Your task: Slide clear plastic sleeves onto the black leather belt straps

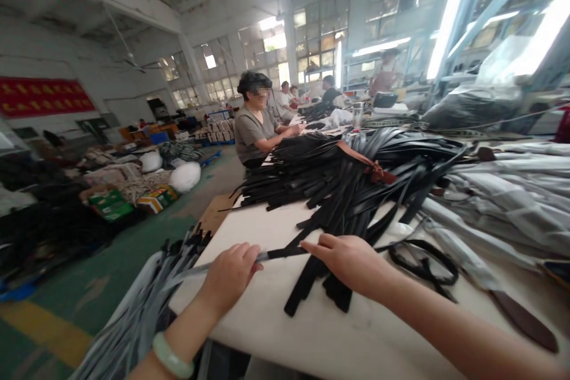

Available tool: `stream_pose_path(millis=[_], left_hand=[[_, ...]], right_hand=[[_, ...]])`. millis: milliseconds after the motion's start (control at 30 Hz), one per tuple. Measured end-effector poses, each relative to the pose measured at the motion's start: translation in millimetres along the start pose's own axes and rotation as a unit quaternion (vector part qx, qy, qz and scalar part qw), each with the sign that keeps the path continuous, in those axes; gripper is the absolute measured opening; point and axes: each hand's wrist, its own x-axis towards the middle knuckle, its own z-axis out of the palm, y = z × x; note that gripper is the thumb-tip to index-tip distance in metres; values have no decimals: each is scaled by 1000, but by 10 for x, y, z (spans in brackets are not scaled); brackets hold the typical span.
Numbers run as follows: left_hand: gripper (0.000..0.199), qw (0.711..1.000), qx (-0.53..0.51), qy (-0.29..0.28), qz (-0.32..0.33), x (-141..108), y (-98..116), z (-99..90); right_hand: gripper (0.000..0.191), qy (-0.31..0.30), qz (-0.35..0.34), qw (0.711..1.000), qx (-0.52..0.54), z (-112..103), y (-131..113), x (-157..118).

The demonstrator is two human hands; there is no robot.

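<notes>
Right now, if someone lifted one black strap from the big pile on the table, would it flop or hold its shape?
Probably floppy rather than rigid: the black straps bend in loose curves over one another. Each is likely light, as it looks thin and narrow. Pulling one may drag its neighbours, since they lie crossed.

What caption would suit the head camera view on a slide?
Left hand and right hand hold a black strap on a white table beside heaped straps; a co-worker sits beyond.
</notes>
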Motion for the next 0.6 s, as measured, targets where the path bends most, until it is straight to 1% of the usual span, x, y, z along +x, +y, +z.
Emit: stream_pose_path(millis=[67, 133, 200, 267, 300, 367, 400, 433, 500, 533, 600], left_hand=[[21, 1000, -16, -8, 21, 9, 167, 26], [22, 999, -27, -12, 38, 17, 349, 36], [23, 998, -32, -14, 50, 17, 477, 29], [25, 998, -29, -15, 45, 2, 490, 5], [26, 999, -24, -15, 33, -13, 451, -11], [27, 1000, -12, -13, 0, -49, 329, -49], [27, 1000, -7, -13, -15, -64, 273, -67], [26, 1000, -4, -13, -23, -71, 240, -82], [24, 1000, -4, -14, -21, -58, 273, -99], [23, 1000, -5, -14, -12, -37, 337, -101], [23, 1000, -11, -13, 16, 20, 505, -95]], right_hand=[[56, 1, -43, 999, -4, 19, -91, -8], [54, 5, -67, 998, 7, 59, -215, -17], [51, 13, -81, 996, 38, 104, -293, -22], [46, 26, -73, 995, 59, 138, -254, -18], [39, 29, -58, 996, 58, 146, -191, -10], [19, 25, -21, 999, 39, 146, -26, 18], [13, 20, -9, 999, 28, 142, 43, 34], [12, 16, -7, 1000, 20, 137, 82, 49], [10, 15, -18, 1000, 14, 130, 51, 66], [7, 18, -29, 999, 14, 130, -12, 65], [8, 20, -54, 998, 19, 143, -161, 44]])
